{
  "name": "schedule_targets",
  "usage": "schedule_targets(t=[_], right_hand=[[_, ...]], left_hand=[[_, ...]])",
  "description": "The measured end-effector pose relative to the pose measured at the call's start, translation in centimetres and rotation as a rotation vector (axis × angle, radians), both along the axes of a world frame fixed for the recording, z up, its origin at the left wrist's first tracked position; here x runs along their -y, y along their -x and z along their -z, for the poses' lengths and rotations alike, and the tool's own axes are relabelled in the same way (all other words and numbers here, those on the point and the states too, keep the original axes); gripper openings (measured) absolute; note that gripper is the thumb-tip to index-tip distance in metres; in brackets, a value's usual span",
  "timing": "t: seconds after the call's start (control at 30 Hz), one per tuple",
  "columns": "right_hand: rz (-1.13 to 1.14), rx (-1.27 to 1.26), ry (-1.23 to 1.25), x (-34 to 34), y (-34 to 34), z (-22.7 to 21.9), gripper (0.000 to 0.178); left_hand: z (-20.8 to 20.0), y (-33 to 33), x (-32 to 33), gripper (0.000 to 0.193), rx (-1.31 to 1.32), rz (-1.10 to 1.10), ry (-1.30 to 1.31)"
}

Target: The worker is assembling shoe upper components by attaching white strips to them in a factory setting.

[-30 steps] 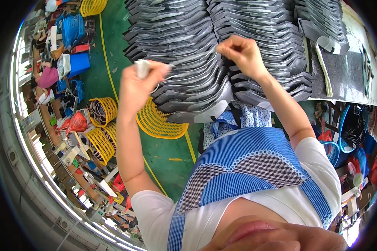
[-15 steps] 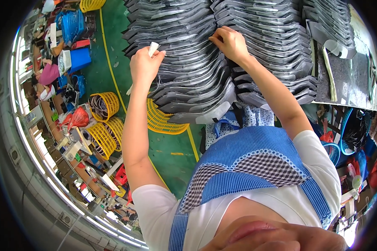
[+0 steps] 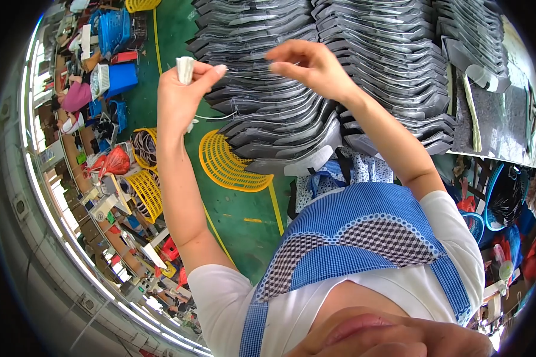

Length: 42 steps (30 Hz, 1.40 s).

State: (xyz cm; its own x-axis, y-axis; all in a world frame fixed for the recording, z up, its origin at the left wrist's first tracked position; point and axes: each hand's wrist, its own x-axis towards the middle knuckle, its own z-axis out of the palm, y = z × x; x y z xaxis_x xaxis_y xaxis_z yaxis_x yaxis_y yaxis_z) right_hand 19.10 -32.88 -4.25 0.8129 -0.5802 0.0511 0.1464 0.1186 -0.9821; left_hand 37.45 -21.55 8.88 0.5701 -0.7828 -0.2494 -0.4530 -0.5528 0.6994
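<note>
Rows of thin, curved dark grey pieces lie overlapped in front of me: a left row (image 3: pixel 280 122), a middle row (image 3: pixel 393 71) and a smaller right row (image 3: pixel 473 35). My left hand (image 3: pixel 178 101), beside the left row, is closed on a folded white strip (image 3: pixel 185 70) that sticks up between thumb and fingers. A thin white cord (image 3: pixel 211 118) runs from near that wrist to the edge of the left row. Above this row is my right hand (image 3: pixel 321 71), slightly blurred, its thumb and forefinger apart and nothing visible between them.
A yellow basket (image 3: pixel 232 169) stands on the green floor (image 3: pixel 235 208) below the left row. More yellow baskets (image 3: pixel 143 193) and blue crates (image 3: pixel 119 81) are farther left. At right, a pale strip (image 3: pixel 471 113) lies on the tabletop (image 3: pixel 500 119), with a blue-rimmed bin (image 3: pixel 501 196) below.
My left hand has moved left, away from the pieces, with the white strip. My right hand has shifted left and slightly down, its pinch on a piece's edge loosened. The view has shifted slightly.
</note>
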Motion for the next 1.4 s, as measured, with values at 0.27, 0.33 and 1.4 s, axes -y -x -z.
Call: schedule_targets(t=[0.27,0.33,1.4], right_hand=[[-0.290,0.123,-0.451,-3.6,0.0,-1.2,0.012],[-0.325,0.138,-0.475,-4.2,1.2,0.1,0.007],[0.110,-0.205,0.543,1.0,-2.7,3.2,0.010]], left_hand=[[1.5,2.4,-1.8,0.014,-0.300,0.168,-0.102],[1.9,2.9,-2.2,0.013,-0.324,0.219,-0.174],[7.0,-6.4,-4.0,0.018,0.298,0.062,-0.032]])
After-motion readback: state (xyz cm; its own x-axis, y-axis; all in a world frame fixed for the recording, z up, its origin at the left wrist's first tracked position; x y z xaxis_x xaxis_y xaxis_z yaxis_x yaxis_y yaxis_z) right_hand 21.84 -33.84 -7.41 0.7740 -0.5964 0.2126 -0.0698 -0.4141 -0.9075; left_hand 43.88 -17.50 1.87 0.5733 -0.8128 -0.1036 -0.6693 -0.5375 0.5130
